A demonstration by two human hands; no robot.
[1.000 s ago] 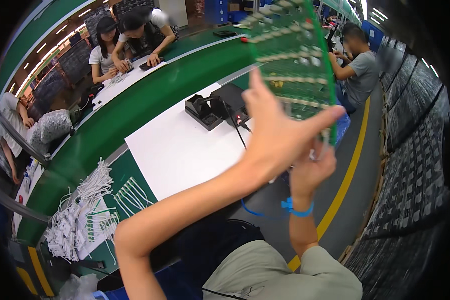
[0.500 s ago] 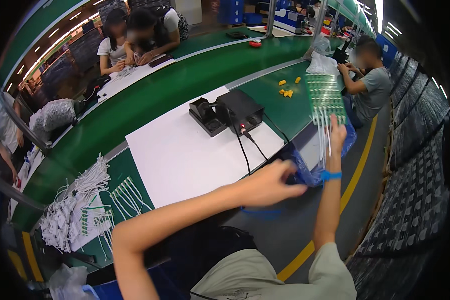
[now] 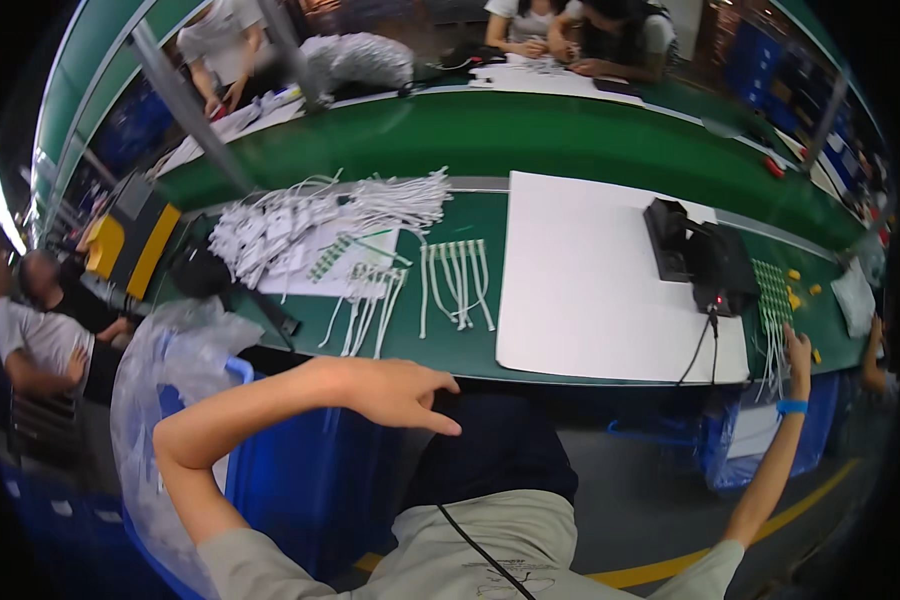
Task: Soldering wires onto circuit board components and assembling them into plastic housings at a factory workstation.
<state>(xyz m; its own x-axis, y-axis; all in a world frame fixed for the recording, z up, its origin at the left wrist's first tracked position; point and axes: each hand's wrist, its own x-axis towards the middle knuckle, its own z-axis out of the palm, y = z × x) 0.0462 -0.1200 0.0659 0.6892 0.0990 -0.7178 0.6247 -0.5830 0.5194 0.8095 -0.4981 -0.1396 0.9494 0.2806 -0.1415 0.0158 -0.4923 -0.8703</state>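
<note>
While left hand [image 3: 395, 390] hangs free, right hand [image 3: 796, 350] touches green board [image 3: 770, 292].

- One head-worn fisheye view, looking steeply down over the person's lap.
- It faces the near edge of the green workbench [image 3: 570, 140], close by.
</note>
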